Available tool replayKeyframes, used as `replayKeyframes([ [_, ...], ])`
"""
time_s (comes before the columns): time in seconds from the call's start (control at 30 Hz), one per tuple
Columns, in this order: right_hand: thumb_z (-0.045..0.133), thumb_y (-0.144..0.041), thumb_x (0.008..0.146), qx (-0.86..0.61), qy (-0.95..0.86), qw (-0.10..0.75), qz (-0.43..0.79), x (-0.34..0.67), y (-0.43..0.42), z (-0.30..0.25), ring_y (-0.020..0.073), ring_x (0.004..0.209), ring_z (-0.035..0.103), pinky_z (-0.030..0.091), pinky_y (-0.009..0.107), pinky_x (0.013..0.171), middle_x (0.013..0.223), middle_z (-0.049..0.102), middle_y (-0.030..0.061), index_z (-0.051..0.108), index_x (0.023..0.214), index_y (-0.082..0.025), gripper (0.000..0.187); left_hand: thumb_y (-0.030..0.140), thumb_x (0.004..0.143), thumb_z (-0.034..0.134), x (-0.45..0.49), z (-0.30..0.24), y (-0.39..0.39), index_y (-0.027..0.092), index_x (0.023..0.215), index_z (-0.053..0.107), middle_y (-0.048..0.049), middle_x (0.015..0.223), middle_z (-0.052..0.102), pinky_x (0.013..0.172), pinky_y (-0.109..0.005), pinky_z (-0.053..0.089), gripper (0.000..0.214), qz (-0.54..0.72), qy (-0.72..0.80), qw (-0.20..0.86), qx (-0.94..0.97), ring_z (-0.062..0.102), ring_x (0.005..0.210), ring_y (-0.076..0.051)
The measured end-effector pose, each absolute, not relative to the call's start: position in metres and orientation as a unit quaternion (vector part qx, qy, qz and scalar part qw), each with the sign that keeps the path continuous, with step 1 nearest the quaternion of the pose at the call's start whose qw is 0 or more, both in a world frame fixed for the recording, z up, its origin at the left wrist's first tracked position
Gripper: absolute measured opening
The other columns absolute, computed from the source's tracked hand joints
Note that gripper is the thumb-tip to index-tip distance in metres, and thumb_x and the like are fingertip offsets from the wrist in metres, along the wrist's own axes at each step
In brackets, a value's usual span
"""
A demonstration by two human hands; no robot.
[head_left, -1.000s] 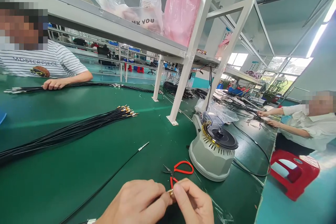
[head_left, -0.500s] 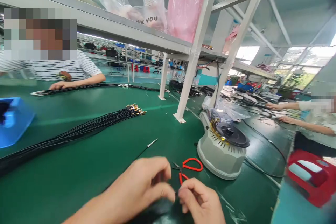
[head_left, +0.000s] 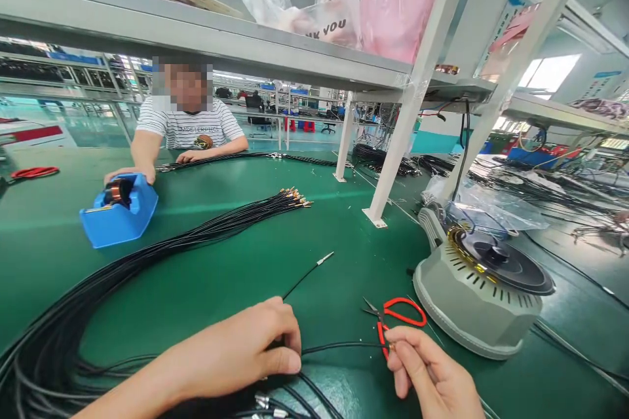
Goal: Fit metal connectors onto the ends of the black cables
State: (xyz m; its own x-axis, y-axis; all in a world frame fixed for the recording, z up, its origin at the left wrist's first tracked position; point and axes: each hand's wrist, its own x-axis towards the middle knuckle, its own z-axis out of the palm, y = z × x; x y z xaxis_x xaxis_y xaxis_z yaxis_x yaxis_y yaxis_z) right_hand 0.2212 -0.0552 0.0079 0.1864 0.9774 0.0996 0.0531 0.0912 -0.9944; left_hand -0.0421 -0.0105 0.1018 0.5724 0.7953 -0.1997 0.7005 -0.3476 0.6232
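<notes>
A thin black cable (head_left: pixel 344 345) runs nearly level between my two hands. My left hand (head_left: pixel 268 340) is closed around it, the fingers curled and the thumb pressed in. My right hand (head_left: pixel 427 366) pinches the cable's end between thumb and fingertips, where a small gold-coloured tip partly shows. Just behind the right hand lie small red-handled scissors (head_left: pixel 381 318) on the green mat. Beyond the left hand, a cable end with a silver connector (head_left: pixel 325 258) points away from me. More black cables with silver ends (head_left: pixel 279 413) lie below my left hand.
A large bundle of black cables (head_left: pixel 196 236) curves across the left, its gold tips at centre. A co-worker's hand touches a blue tape dispenser (head_left: pixel 120 216) at far left. On the right stands a grey round tape machine (head_left: pixel 479 304). White shelf posts (head_left: pixel 400 137) rise behind.
My hands have drawn apart, and a stretch of cable now shows between them. The view has swung left, bringing the whole tape dispenser and the co-worker's reaching arm into sight.
</notes>
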Motion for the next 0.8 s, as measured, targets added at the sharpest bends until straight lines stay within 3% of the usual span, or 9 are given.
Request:
replayKeyframes([
  [0.1, 0.059, -0.057, 0.088, -0.500, -0.489, 0.575, 0.425, 0.219, -0.056, 0.009, 0.0098, 0.049, 0.055, 0.043, 0.023, 0.056, 0.066, 0.061, -0.0027, 0.066, 0.096, -0.021, 0.037, 0.023, 0.093, 0.052, -0.030, 0.094, -0.018, 0.021, 0.074, 0.062, 0.0024, 0.080, 0.060, 0.077, -0.023, 0.039, 0.022, 0.076, 0.447, 0.354, 0.818, 0.055, 0.084, -0.017],
  [0.27, 0.055, -0.055, 0.091, -0.486, -0.521, 0.554, 0.430, 0.216, -0.058, 0.012, 0.0085, 0.047, 0.050, 0.039, 0.021, 0.052, 0.064, 0.060, -0.0030, 0.061, 0.098, -0.020, 0.036, 0.025, 0.096, 0.044, 0.010, 0.100, -0.021, 0.020, 0.074, 0.063, 0.0039, 0.076, 0.065, 0.066, -0.020, 0.038, 0.029, 0.120, 0.440, 0.414, 0.788, 0.056, 0.073, -0.013],
  [0.43, 0.055, -0.058, 0.089, -0.461, -0.512, 0.562, 0.458, 0.219, -0.058, 0.014, 0.0096, 0.044, 0.050, 0.036, 0.022, 0.047, 0.061, 0.058, -0.0030, 0.063, 0.096, -0.018, 0.041, 0.024, 0.093, 0.045, 0.059, 0.096, -0.019, 0.018, 0.071, 0.060, 0.0052, 0.060, 0.060, 0.056, -0.019, 0.034, 0.028, 0.168, 0.400, 0.454, 0.778, 0.052, 0.058, -0.011],
  [0.63, 0.063, -0.054, 0.086, -0.449, -0.495, 0.597, 0.444, 0.223, -0.055, 0.013, 0.0164, 0.056, 0.066, 0.048, 0.025, 0.058, 0.061, 0.070, 0.0030, 0.068, 0.097, -0.017, 0.039, 0.033, 0.093, 0.053, 0.054, 0.086, -0.013, 0.017, 0.080, 0.071, 0.0010, 0.077, 0.068, 0.064, -0.021, 0.039, 0.028, 0.187, 0.384, 0.497, 0.755, 0.057, 0.071, -0.015],
  [0.8, 0.069, -0.053, 0.083, -0.429, -0.464, 0.599, 0.492, 0.224, -0.055, 0.019, 0.0179, 0.060, 0.070, 0.052, 0.026, 0.062, 0.066, 0.075, 0.0060, 0.072, 0.088, -0.018, 0.036, 0.042, 0.096, 0.051, 0.043, 0.087, -0.012, 0.020, 0.080, 0.075, 0.0018, 0.078, 0.059, 0.065, -0.021, 0.037, 0.037, 0.177, 0.383, 0.472, 0.774, 0.053, 0.072, -0.014],
])
